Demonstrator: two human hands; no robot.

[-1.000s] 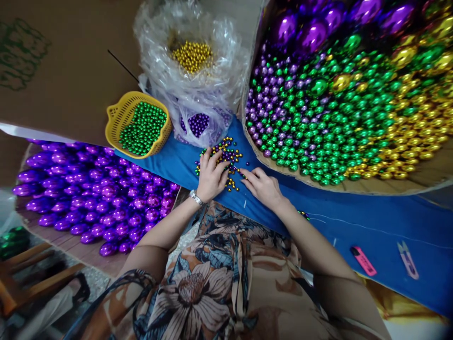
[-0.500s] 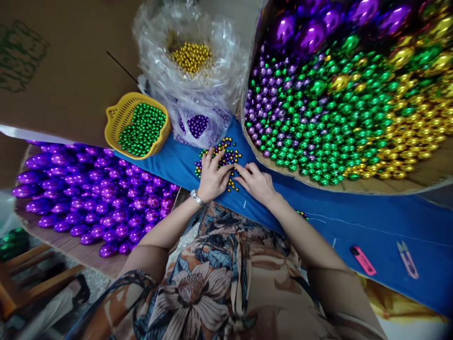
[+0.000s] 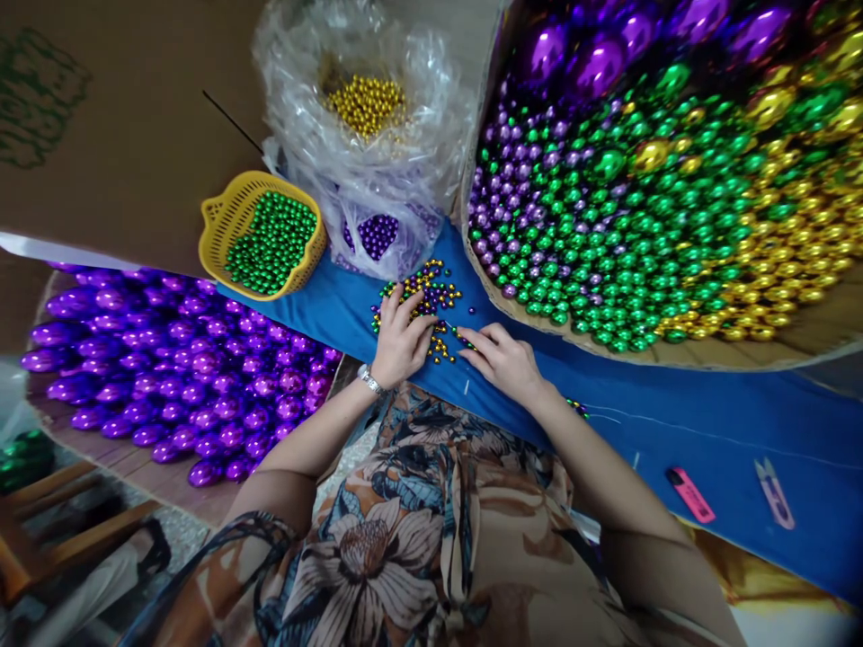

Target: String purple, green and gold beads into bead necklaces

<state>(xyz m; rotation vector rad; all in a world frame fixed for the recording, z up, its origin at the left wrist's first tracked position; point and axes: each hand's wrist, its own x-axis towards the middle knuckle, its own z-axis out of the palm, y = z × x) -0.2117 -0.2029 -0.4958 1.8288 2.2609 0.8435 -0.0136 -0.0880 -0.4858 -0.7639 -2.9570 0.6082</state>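
Observation:
Small gold, purple and green beads (image 3: 441, 294) lie in a loose pile on the blue cloth (image 3: 499, 395). Over the pile's left side rests my left hand (image 3: 403, 340), a metal watch on its wrist, its fingers apart and touching the beads. Any bead under its fingertips is hidden. My right hand (image 3: 507, 361), just right of the pile, is closed in a pinch. From its fingertips a thin pale needle (image 3: 449, 324) points left toward my left hand, with a few small beads on it at the fingers.
A yellow basket (image 3: 214, 235) of green beads and a plastic bag (image 3: 289, 99) with gold and purple beads stand behind. Cardboard boxes of larger shiny beads flank the cloth. Scissors (image 3: 775, 494), a pink-handled tool (image 3: 691, 495) and white thread (image 3: 707, 435) lie at right.
My right hand has drawn back to the right, away from my left hand, with beads now showing at its fingertips. My left hand has shifted slightly left, still over the pile.

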